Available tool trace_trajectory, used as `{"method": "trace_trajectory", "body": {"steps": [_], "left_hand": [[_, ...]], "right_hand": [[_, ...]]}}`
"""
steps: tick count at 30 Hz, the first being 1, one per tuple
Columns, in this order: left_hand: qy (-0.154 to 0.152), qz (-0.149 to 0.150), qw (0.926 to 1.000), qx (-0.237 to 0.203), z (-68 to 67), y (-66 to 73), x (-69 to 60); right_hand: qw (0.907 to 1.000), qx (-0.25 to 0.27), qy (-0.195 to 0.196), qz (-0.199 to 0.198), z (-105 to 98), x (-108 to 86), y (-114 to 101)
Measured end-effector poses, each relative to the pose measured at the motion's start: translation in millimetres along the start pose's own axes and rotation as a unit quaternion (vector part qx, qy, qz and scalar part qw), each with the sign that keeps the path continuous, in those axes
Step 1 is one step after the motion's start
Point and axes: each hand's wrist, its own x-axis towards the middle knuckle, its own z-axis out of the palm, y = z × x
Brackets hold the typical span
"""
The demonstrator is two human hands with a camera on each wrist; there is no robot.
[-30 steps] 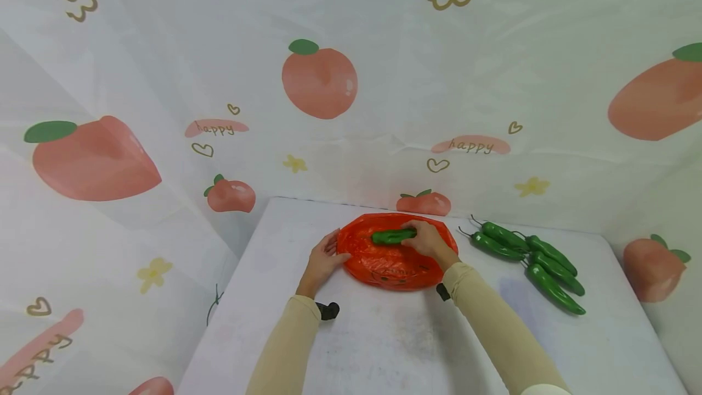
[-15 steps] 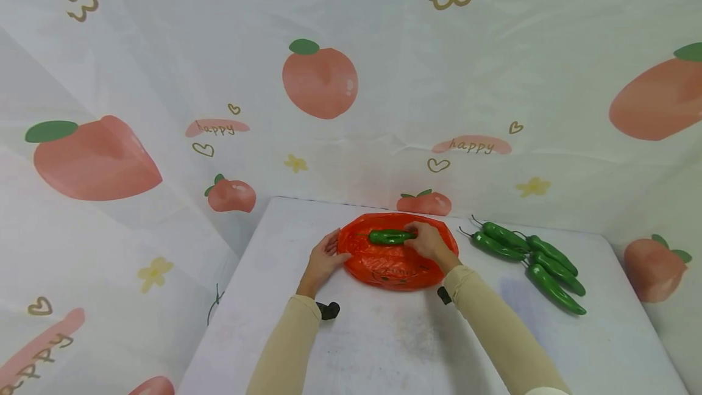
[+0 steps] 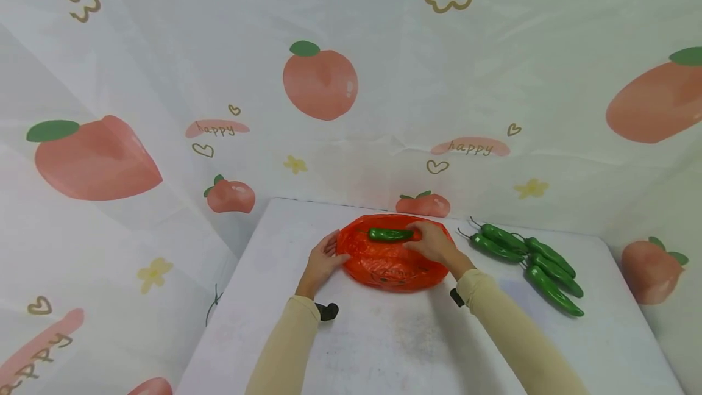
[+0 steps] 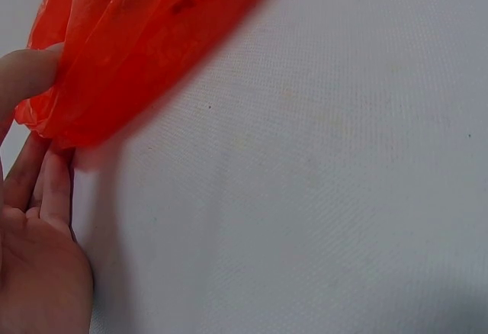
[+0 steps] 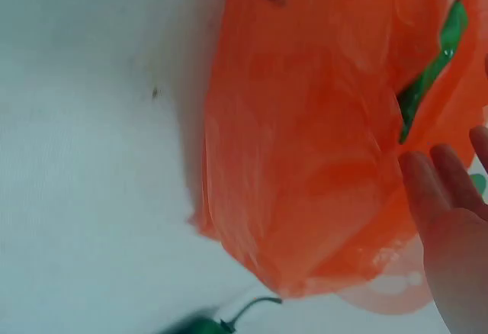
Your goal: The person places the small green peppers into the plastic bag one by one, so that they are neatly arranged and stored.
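A red plastic bag lies on the table with its wide mouth held open and a face printed on its near side. My left hand grips the bag's left rim; in the left wrist view the thumb lies over the plastic, with fingers behind it. One green chili pepper lies inside the bag, pointing sideways. Just to its right, my right hand is over the bag's mouth. In the right wrist view, its fingers are extended and apart from that pepper.
Several green chili peppers lie bunched on the white table right of the bag. A white curtain printed with fruit stands behind the table's back edge. Dark wrist mounts show at the wrists.
My right hand has let go of the green chili pepper and drawn slightly right. The pepper now lies in the bag, a little left of before. The left hand has stayed at the rim.
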Motion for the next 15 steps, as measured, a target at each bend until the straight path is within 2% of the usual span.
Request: {"method": "trace_trajectory", "body": {"steps": [6,9,11,15], "left_hand": [[-0.001,-0.006,1.0,0.003,0.8,0.6,0.9],[0.0,-0.008,1.0,0.005,0.9,1.5,-0.3],[0.0,-0.008,0.9999,0.006,0.7,2.0,-1.0],[-0.001,-0.006,0.9999,0.01,0.6,0.9,-1.4]], "right_hand": [[0.9978,-0.034,0.035,-0.046,-8.4,-10.4,-3.2],[0.9934,-0.064,0.06,-0.074,-11.0,-15.3,-5.0],[0.988,-0.091,0.083,-0.093,-12.0,-18.2,-5.3],[0.9709,-0.158,0.134,-0.12,-13.7,-23.6,-3.7]]}}
